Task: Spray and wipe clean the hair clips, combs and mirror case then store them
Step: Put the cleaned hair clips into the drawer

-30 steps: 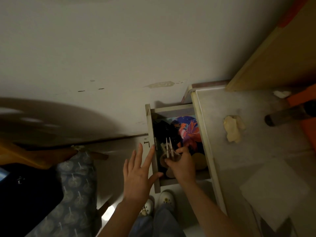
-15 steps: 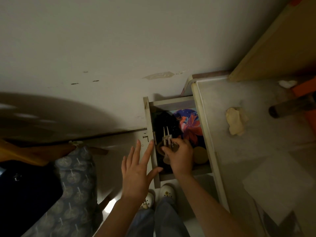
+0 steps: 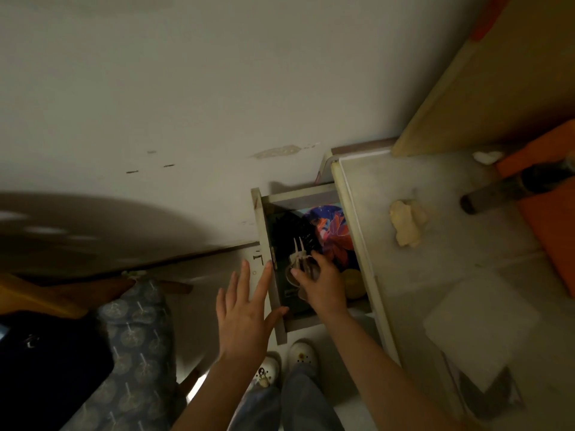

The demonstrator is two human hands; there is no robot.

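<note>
Just right of the frame's centre, a pale wooden drawer (image 3: pixel 257 213) stands pulled out from the side of a cream-topped desk (image 3: pixel 435 244), and the right hand (image 3: pixel 323 287) reaches down into it. Its fingers are curled around a pale, translucent claw hair clip (image 3: pixel 299 258), whose long prongs stick up toward the top of the frame above the knuckles. The clip sits low inside the drawer, over its dark left half, so I judge the storing step to be under way for this item. Whether the clip already rests on the drawer's contents or hangs just above them cannot be told.

Left of the drawer, the left hand (image 3: pixel 245 318) is spread flat, fingers straight and apart, with the thumb touching the drawer's front edge and nothing held.

Other things lie in the drawer: a dark comb-like mass (image 3: pixel 295 231) in the upper left part, a bright blue, orange and pink patterned item (image 3: pixel 331 231) to the right, and a round tan disc (image 3: pixel 353 283) just beside the right wrist, possibly the mirror case, though that is unsure. Judging from this, cleaning looks largely finished and storage is near its end; closing the drawer is left.

On the desk top, right of the drawer, lies a crumpled yellowish cloth (image 3: pixel 406 223), and lower right a white folded sheet (image 3: pixel 479 331). No spray bottle is clearly identifiable.

No brand, label or writing can be read; the light is dim and the frame soft.
</note>
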